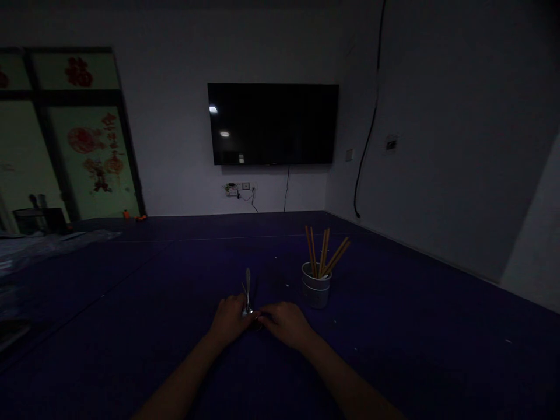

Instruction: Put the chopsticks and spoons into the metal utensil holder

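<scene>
Low over the dark blue surface, my left hand [230,319] is closed around shiny metal cutlery, apparently spoons [248,281], with a handle sticking up past the fingers. Bright metal glints by the thumb. My right hand [286,324] meets it from the other side, its thumb and fingertips pinched together at the lower end of the metal. What those fingertips hold is too dark and small to make out. Just beyond my right hand stands a grey cylindrical holder [315,294] with several wooden chopsticks [324,254] leaning outward in it.
The blue surface [153,326] reaches to the walls and bears small white scraps. Clear plastic sheeting [56,248] lies at the left, with small orange items [126,214] farther back. A television [275,123] hangs on the far wall; a black cable [367,146] dangles at right.
</scene>
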The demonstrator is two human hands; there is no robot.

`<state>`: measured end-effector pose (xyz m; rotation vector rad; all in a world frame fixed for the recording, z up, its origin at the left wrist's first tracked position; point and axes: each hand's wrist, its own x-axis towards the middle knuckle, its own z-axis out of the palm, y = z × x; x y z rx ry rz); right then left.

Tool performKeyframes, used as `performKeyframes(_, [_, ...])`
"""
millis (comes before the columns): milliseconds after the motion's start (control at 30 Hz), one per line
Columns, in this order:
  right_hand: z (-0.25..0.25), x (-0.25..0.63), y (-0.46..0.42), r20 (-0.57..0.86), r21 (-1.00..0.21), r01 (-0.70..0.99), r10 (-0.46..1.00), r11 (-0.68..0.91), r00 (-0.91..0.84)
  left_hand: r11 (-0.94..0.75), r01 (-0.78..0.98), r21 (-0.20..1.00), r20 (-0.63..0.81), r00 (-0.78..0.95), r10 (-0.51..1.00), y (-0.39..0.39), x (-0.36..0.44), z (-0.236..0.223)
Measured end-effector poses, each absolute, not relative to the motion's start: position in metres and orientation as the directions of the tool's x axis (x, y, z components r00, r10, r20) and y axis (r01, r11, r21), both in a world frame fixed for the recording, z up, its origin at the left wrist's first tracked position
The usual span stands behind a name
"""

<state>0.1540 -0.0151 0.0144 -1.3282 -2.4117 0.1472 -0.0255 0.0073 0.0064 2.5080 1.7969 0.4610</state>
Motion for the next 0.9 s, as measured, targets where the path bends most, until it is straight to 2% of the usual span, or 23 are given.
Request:
performKeyframes(633, [0.0129, 0.1548, -0.0137, 0.25, -0.251, 0.838, 0.869, 0.485, -0.428, -0.409, 0.897, 0.168, 0.235, 0.367, 0.9, 0.0094, -0.0243, 0.0016])
performKeyframes(900, [0.0123, 0.1555, -0.0128, 0.281, -0.283, 0.825, 0.865, 0.489, -0.417, -0.467, 0.864, 0.186, 0.306, 0.401, 0.863, 0.0091, -0.0235, 0.0019])
